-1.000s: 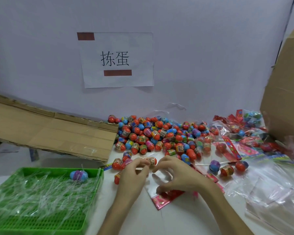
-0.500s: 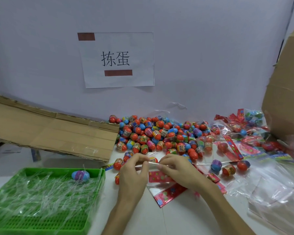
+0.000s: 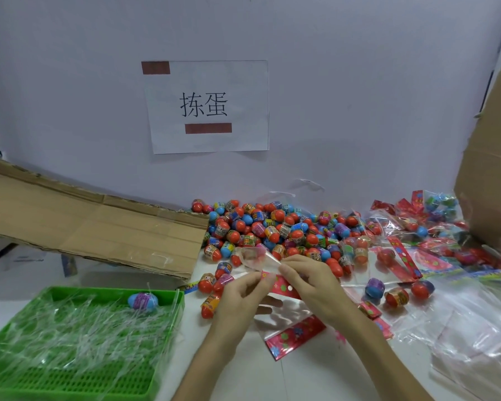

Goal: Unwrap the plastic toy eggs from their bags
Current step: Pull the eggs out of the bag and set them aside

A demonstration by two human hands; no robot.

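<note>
Two hands meet low over the white table (image 3: 243,374): the left hand (image 3: 239,298) and the right hand (image 3: 311,282) each pinch one clear bag (image 3: 259,257) with curled fingers near its red header strip (image 3: 282,285), the clear end lifted toward the pile of toy eggs (image 3: 272,230) just behind; whether an egg sits inside is unclear. At the left a green tray (image 3: 162,342) holds clear strips and one blue egg (image 3: 143,301), and filled bags (image 3: 417,224) lie at the right

white wall sign (image 3: 209,107), "拣蛋"
</note>
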